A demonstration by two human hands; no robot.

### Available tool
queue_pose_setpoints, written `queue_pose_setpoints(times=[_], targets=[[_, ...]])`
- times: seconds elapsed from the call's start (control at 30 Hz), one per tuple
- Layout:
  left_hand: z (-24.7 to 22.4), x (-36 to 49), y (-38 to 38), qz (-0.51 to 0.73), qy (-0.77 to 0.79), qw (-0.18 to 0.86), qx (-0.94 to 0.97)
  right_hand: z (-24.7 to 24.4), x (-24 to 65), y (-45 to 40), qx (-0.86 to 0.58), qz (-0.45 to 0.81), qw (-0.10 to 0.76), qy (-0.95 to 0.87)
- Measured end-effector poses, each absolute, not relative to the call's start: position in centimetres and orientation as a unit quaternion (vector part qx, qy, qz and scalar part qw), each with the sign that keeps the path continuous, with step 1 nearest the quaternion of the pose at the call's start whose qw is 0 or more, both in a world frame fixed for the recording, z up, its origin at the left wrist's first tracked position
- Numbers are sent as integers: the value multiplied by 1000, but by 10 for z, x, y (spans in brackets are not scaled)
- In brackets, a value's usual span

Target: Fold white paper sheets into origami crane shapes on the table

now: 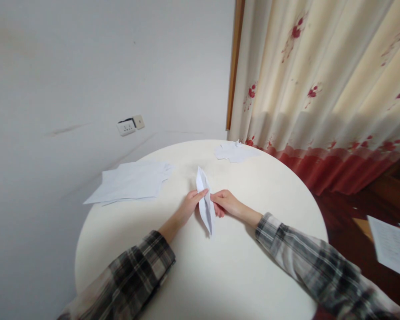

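Note:
A folded piece of white paper [205, 209], long and pointed at both ends, is held upright over the middle of the round white table [220, 275]. My left hand [190, 203] grips its left side, with the thumb laid across the front layer near the centre fold. On the other side, my right hand [224, 202] pinches the paper's right edge between thumb and fingers. Some fingers of both hands are hidden behind the paper. The layers spread slightly apart along the middle.
A stack of white sheets [130, 180] lies at the table's left edge, partly overhanging. Torn or crumpled white paper [235, 152] rests at the far edge. Behind are a wall socket [126, 128] and a flowered curtain [306, 80]. Written sheets [393, 246] lie lower right.

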State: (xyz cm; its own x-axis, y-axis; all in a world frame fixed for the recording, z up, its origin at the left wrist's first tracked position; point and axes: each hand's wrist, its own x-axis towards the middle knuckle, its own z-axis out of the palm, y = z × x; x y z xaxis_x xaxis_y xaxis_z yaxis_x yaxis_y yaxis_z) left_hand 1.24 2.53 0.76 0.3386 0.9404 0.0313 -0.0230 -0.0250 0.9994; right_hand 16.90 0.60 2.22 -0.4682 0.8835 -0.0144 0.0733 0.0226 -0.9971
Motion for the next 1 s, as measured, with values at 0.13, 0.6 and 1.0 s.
queue_pose_setpoints(times=[0.13, 0.6, 1.0], targets=[[7, 12, 26, 431, 399, 568, 576, 23, 170, 5, -379, 577, 355, -630], [9, 11, 24, 417, 398, 573, 582, 10, 170, 15, -300, 650, 382, -585], [9, 11, 23, 418, 371, 563, 608, 12, 174, 16, -278, 670, 432, -536]])
